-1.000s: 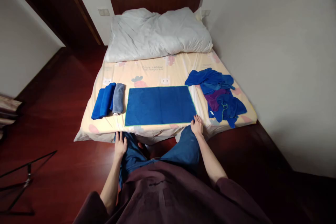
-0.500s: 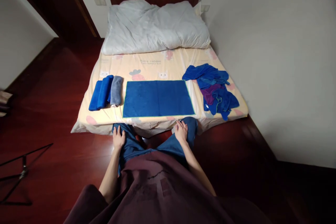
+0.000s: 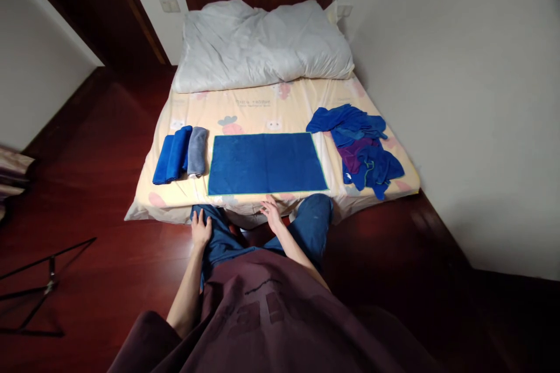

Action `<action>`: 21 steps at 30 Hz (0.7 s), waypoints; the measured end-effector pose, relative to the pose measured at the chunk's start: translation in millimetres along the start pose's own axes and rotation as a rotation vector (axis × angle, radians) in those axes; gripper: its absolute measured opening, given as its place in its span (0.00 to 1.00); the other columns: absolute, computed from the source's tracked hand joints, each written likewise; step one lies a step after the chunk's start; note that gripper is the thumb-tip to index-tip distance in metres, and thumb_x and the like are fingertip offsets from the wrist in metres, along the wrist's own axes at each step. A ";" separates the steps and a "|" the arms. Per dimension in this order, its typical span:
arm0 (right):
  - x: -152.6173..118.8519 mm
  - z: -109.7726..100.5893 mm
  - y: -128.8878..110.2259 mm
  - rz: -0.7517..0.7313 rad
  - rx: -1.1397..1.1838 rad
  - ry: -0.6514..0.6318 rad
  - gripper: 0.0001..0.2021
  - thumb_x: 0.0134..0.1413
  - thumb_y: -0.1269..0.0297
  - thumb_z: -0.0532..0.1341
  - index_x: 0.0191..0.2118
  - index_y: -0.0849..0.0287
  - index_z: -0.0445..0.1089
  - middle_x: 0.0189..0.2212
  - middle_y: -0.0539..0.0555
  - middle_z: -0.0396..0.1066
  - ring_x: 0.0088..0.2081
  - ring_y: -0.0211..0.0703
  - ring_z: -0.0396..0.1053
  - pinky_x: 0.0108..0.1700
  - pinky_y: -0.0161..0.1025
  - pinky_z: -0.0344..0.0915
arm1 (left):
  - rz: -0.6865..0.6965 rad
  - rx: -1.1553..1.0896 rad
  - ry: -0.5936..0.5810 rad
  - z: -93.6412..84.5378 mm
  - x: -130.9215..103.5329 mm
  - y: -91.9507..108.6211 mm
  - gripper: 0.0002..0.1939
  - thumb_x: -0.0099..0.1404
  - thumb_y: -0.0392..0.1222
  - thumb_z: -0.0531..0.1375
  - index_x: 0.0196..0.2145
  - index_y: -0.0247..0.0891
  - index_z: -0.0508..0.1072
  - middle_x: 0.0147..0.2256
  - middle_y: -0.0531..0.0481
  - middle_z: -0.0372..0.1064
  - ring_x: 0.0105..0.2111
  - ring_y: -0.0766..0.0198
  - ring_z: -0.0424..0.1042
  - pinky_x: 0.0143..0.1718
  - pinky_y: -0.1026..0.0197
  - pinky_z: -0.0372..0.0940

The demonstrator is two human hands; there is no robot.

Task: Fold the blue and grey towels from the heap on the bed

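Observation:
A blue towel (image 3: 268, 163) with a green edge lies spread flat near the front of the bed. My right hand (image 3: 272, 213) hovers just short of its near edge, fingers apart and holding nothing. On my left knee rests my left hand (image 3: 201, 229), its fingers spread over the jeans. Left of the flat towel are rolled or folded blue towels (image 3: 173, 154) and a grey one (image 3: 198, 151) beside them. To the right sits a crumpled heap of blue cloths (image 3: 350, 125) with a purple cloth (image 3: 355, 154) among them.
A pale quilt (image 3: 266, 49) is bunched at the head of the patterned bed (image 3: 254, 111). A white wall (image 3: 446, 99) runs along the right. Black tripod legs (image 3: 50, 285) stand on the dark red floor at the left.
My right hand has lifted off my right knee and moved left toward the towel's near edge. My left hand stays on the left knee. The view has shifted slightly.

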State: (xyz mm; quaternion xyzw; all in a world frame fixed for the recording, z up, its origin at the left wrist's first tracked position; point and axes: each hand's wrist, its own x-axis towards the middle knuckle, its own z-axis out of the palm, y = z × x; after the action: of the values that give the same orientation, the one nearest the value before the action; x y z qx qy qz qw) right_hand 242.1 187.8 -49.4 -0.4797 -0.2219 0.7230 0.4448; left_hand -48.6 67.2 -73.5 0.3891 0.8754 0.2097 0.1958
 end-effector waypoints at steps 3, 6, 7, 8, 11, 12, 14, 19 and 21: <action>3.8 6.6 2.1 -0.012 0.041 0.017 0.33 0.44 0.60 0.68 0.61 0.46 0.72 0.73 0.52 0.56 0.62 0.49 0.69 0.54 0.42 0.73 | 0.003 0.018 -0.015 -2.1 -0.4 1.7 0.34 0.75 0.51 0.49 0.72 0.29 0.59 0.75 0.33 0.43 0.75 0.45 0.47 0.74 0.47 0.47; 10.7 14.2 3.5 -0.015 0.080 0.031 0.39 0.42 0.60 0.70 0.65 0.45 0.69 0.70 0.53 0.61 0.62 0.47 0.70 0.55 0.40 0.72 | 0.000 0.038 -0.015 -2.5 -2.2 3.3 0.34 0.75 0.51 0.49 0.72 0.30 0.59 0.75 0.33 0.43 0.74 0.45 0.48 0.74 0.47 0.49; 13.4 16.5 3.7 -0.016 0.086 0.037 0.40 0.42 0.61 0.70 0.66 0.45 0.68 0.68 0.53 0.65 0.62 0.47 0.70 0.55 0.40 0.71 | 0.000 0.050 -0.011 -2.5 -3.1 4.0 0.34 0.75 0.51 0.48 0.72 0.31 0.59 0.75 0.33 0.44 0.74 0.45 0.48 0.73 0.46 0.50; 15.9 18.2 4.1 -0.018 0.083 0.044 0.41 0.42 0.61 0.70 0.66 0.45 0.67 0.66 0.53 0.67 0.61 0.47 0.70 0.55 0.40 0.71 | 0.003 0.069 -0.005 -2.8 -3.9 5.0 0.34 0.75 0.51 0.49 0.72 0.31 0.59 0.75 0.33 0.45 0.74 0.44 0.50 0.72 0.45 0.52; 21.3 19.3 6.3 -0.038 0.037 0.059 0.41 0.42 0.61 0.71 0.67 0.46 0.67 0.61 0.54 0.72 0.59 0.48 0.72 0.56 0.41 0.71 | 0.047 0.185 0.005 -8.8 -2.1 12.3 0.33 0.74 0.48 0.51 0.71 0.28 0.61 0.72 0.27 0.50 0.71 0.39 0.55 0.69 0.41 0.58; 22.2 18.3 7.5 -0.048 0.014 0.065 0.41 0.43 0.60 0.71 0.67 0.48 0.67 0.60 0.54 0.73 0.59 0.48 0.72 0.55 0.41 0.71 | 0.072 0.243 -0.004 -13.2 1.3 17.5 0.33 0.73 0.47 0.52 0.69 0.27 0.63 0.70 0.24 0.54 0.69 0.37 0.59 0.67 0.40 0.60; 23.2 15.0 10.2 -0.075 -0.032 0.067 0.39 0.44 0.58 0.70 0.66 0.50 0.68 0.57 0.54 0.75 0.57 0.49 0.73 0.55 0.42 0.71 | 0.143 0.350 -0.069 -25.3 14.4 34.8 0.27 0.72 0.44 0.53 0.62 0.27 0.72 0.63 0.23 0.65 0.62 0.36 0.68 0.61 0.40 0.66; 24.1 5.3 16.6 -0.158 -0.136 0.048 0.37 0.50 0.51 0.69 0.66 0.55 0.68 0.46 0.56 0.79 0.54 0.51 0.76 0.53 0.44 0.73 | 0.514 0.332 -0.164 -53.1 83.7 131.9 0.20 0.75 0.41 0.49 0.48 0.38 0.81 0.45 0.38 0.79 0.47 0.49 0.78 0.52 0.53 0.70; 25.2 3.8 19.3 -0.189 -0.167 0.060 0.39 0.51 0.48 0.69 0.67 0.57 0.68 0.43 0.57 0.80 0.52 0.52 0.77 0.52 0.46 0.74 | 0.669 0.312 -0.152 -52.7 121.4 189.1 0.19 0.73 0.39 0.51 0.48 0.38 0.81 0.46 0.38 0.79 0.48 0.51 0.78 0.53 0.55 0.70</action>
State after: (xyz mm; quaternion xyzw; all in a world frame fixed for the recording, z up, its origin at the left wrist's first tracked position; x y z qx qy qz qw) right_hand 226.8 200.1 -74.7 -0.5134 -0.3121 0.6424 0.4757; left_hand -37.4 263.7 46.9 0.6932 0.7042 0.0969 0.1191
